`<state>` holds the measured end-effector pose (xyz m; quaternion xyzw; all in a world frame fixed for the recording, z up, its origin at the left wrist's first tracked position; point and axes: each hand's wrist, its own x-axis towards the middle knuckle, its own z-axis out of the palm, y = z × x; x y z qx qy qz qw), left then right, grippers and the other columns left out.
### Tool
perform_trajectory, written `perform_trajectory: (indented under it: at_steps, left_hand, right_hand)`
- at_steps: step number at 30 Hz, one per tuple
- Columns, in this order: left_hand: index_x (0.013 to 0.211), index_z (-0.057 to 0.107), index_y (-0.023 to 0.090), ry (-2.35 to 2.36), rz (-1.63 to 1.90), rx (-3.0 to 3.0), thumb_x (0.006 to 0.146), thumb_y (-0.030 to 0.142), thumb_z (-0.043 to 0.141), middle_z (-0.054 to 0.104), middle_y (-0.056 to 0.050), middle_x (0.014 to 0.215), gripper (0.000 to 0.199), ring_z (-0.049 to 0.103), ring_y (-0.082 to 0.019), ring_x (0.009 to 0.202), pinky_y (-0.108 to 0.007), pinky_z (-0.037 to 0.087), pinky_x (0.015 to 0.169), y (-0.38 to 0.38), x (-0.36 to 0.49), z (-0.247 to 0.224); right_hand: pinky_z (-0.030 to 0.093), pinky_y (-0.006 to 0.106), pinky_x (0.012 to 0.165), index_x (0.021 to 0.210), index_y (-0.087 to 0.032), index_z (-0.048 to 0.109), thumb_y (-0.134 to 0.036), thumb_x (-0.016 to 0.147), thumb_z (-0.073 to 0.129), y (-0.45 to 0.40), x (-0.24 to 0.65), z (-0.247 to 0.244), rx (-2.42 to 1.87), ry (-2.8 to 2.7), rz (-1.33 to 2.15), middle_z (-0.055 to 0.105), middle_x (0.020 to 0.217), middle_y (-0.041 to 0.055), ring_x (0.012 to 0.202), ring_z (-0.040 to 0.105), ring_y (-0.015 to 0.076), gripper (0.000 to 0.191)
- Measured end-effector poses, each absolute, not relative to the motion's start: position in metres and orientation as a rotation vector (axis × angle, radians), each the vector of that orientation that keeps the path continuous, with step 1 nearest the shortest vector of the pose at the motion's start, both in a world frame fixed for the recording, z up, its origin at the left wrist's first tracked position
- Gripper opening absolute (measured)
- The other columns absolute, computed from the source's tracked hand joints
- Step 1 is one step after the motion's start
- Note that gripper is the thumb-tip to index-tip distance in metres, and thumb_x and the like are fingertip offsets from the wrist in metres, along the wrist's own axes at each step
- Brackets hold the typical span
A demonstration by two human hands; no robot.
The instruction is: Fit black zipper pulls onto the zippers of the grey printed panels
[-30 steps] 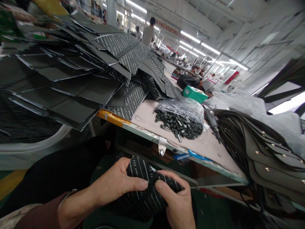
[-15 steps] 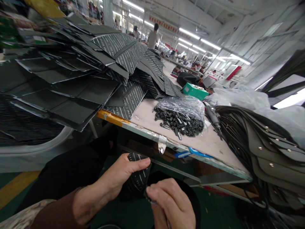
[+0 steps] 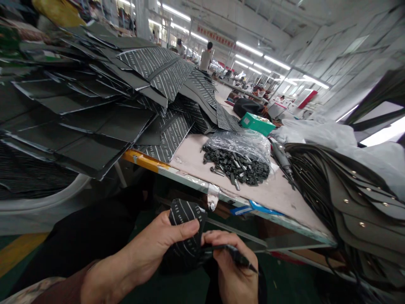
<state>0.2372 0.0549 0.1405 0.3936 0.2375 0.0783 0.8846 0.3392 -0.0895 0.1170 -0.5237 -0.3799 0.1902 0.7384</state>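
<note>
My left hand [image 3: 167, 236] is closed on a piece of black fabric [image 3: 186, 211] printed with white lettering and dotted lines, thumb on top. The fabric hangs below the table edge, over my lap. Close beside it on the right, my right hand [image 3: 237, 266] pinches a narrow dark strip [image 3: 232, 253] that runs from the fabric's right side. Blur hides the strip's exact kind. On the table, a clear plastic bag [image 3: 243, 141] spills a heap of small black and silver metal pieces [image 3: 236, 166], which look like zipper pulls.
Stacked dark panels [image 3: 95, 118] with printed linings cover the left side. The table [image 3: 190, 147] has a taped front edge and a blue strap [image 3: 256, 207]. A green box [image 3: 257, 123], a grey hand tool [image 3: 283, 158] and riveted dark flaps [image 3: 351, 194] lie right. People stand far back.
My right hand has turned and risen slightly, and the dark strip now shows across its fingers. More of the printed fabric faces up in my left hand. The view has shifted slightly.
</note>
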Motion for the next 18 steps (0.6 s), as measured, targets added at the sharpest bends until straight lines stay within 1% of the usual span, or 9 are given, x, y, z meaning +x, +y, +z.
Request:
perform_trajectory:
  at_steps: [1,3,6,8,10,13,16,18]
  left_hand:
    - [0.066,0.072,0.012,0.513,0.172,0.809,0.062,0.049,0.089,0.069,-0.003,0.065,0.041,0.058,-0.013,0.061,-0.022,0.046,0.061,0.056,0.238,0.143]
    - [0.060,0.068,0.012,0.540,0.190,0.834,0.064,0.053,0.087,0.065,-0.001,0.060,0.045,0.054,-0.011,0.056,-0.020,0.044,0.056,0.058,0.241,0.146]
    - [0.055,0.062,0.013,0.538,0.191,0.912,0.067,0.052,0.083,0.061,0.000,0.055,0.046,0.050,-0.010,0.051,-0.020,0.040,0.051,0.062,0.244,0.150]
    - [0.055,0.060,0.015,0.510,0.182,0.945,0.070,0.049,0.081,0.062,-0.001,0.056,0.043,0.052,-0.012,0.052,-0.022,0.041,0.052,0.063,0.247,0.150]
    - [0.055,0.060,0.016,0.478,0.177,0.962,0.073,0.046,0.077,0.064,-0.003,0.058,0.040,0.055,-0.014,0.054,-0.025,0.043,0.054,0.063,0.249,0.150]
    - [0.055,0.060,0.016,0.458,0.172,0.976,0.076,0.044,0.073,0.066,-0.006,0.060,0.038,0.059,-0.018,0.057,-0.028,0.045,0.056,0.062,0.251,0.151]
    - [0.058,0.063,0.015,0.450,0.166,0.969,0.076,0.041,0.073,0.063,-0.005,0.058,0.033,0.060,-0.019,0.057,-0.029,0.046,0.056,0.063,0.252,0.153]
    - [0.060,0.065,0.013,0.448,0.167,0.955,0.075,0.038,0.073,0.062,-0.004,0.057,0.031,0.060,-0.019,0.057,-0.028,0.046,0.057,0.064,0.253,0.154]
  right_hand:
    - [0.060,0.033,0.078,0.091,-0.027,0.075,-0.028,0.092,0.068,-0.089,0.339,0.116,-1.080,-0.726,0.496,0.076,0.083,0.0025,0.080,0.073,0.0195,0.008]
    - [0.058,0.030,0.074,0.087,-0.025,0.073,-0.033,0.095,0.063,-0.087,0.341,0.117,-0.969,-0.567,0.618,0.072,0.074,0.0004,0.071,0.070,0.0160,0.015]
    - [0.053,0.025,0.066,0.070,-0.019,0.070,-0.035,0.095,0.062,-0.082,0.346,0.124,-0.957,-0.475,0.761,0.065,0.060,0.0002,0.060,0.062,0.0126,0.030]
    - [0.051,0.024,0.062,0.062,-0.017,0.068,-0.036,0.092,0.064,-0.077,0.347,0.129,-0.990,-0.422,0.835,0.062,0.054,0.0008,0.056,0.059,0.0128,0.036]
    - [0.050,0.024,0.057,0.058,-0.017,0.067,-0.038,0.089,0.067,-0.072,0.347,0.131,-1.017,-0.383,0.884,0.062,0.051,0.0017,0.054,0.059,0.0138,0.038]
    - [0.048,0.025,0.055,0.053,-0.016,0.066,-0.042,0.083,0.071,-0.067,0.345,0.132,-1.049,-0.346,0.894,0.060,0.046,0.0020,0.049,0.057,0.0143,0.039]
    - [0.048,0.024,0.054,0.049,-0.016,0.065,-0.043,0.078,0.073,-0.063,0.345,0.131,-1.058,-0.316,0.891,0.058,0.042,0.0016,0.045,0.055,0.0136,0.040]
    - [0.049,0.024,0.055,0.048,-0.016,0.065,-0.042,0.078,0.073,-0.062,0.345,0.131,-1.047,-0.310,0.901,0.057,0.040,0.0018,0.046,0.056,0.0144,0.041]
